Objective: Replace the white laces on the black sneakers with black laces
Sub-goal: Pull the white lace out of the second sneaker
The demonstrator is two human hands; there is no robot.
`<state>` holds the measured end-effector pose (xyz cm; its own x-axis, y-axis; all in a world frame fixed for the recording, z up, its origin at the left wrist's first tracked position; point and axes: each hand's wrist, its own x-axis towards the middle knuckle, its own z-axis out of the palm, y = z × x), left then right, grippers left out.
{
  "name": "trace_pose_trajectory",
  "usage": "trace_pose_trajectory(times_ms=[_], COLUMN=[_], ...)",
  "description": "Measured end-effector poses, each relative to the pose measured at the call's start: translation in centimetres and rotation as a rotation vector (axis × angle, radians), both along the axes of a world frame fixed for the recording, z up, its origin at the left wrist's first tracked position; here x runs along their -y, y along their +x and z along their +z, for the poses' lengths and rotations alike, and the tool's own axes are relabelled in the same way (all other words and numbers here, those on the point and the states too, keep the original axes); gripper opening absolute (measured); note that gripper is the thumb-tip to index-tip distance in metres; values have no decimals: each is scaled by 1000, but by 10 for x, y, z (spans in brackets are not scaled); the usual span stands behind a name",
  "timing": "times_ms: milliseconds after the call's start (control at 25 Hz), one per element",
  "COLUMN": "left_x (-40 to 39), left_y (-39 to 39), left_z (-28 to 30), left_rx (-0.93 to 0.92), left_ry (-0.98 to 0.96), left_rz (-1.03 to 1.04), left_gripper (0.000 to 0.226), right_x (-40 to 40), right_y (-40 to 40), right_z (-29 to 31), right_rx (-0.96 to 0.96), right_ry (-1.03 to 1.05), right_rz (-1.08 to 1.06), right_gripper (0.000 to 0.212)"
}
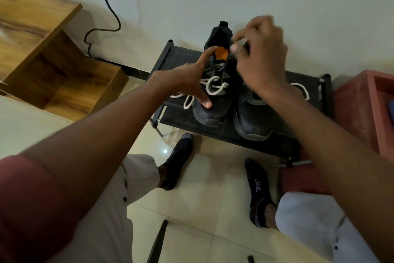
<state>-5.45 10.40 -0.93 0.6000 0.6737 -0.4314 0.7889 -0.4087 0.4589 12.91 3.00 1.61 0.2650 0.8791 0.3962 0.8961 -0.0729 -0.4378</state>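
- we see two black sneakers (215, 100) side by side on a low black shoe rack (177, 55) against the wall.
- our left hand (187, 81) lies spread on the left sneaker, over its loose white lace (213, 87).
- our right hand (260, 53) is blurred; its grip pinches something above the tongue, though we cannot tell what.

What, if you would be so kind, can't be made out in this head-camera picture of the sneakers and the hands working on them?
- Head view: what the right hand pinches is motion-blurred; white lace or black cannot be told.
- Head view: the right sneaker has its lacing hidden behind that hand and wrist.
- Head view: the left sneaker has its side hidden by the left hand.
- Head view: the red crate is cut by the right edge.
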Motion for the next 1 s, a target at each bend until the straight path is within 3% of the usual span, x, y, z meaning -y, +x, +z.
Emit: trace_pose_trajectory(times_ms=[160,280,400,520,640,760,840,880,960,1000], left_x=[-4,-7,-8,-8,-6,-5,-4,-3,-3,-4], left_y=[3,5,6,6,6,3,4,5,6,7], left_z=[-2,-5,-5,-4,-2,-1,0,0,1,1], left_rx=[-24,-29,-25,-26,-19,-5,-21,-33,-56,-64], left_ry=[-8,-5,-18,-19,-26,-28,-27,-22,-14,-13], left_rz=[-22,-23,-26,-14,-2,13,11,9,3,-3], left_gripper=[156,158,158,158,156,154,155,155,156,157], right_x=[3,-8,-18,-22,-20,-10,-2,0,2,2], right_y=[-31,-31,-30,-30,-15,3,11,13,10,5], right_z=[-36,-37,-35,-34,-12,11,10,7,0,-4], right_rx=[208,327,290,148,-2,-250,-284,-240,-72,31], right_ry=[-392,-446,-513,-375,-100,208,184,82,-135,-193], right_rz=[138,101,115,22,-100,-128,-113,-92,-17,32], right_gripper=[33,39,35,27,8,7,11,23,45,44])
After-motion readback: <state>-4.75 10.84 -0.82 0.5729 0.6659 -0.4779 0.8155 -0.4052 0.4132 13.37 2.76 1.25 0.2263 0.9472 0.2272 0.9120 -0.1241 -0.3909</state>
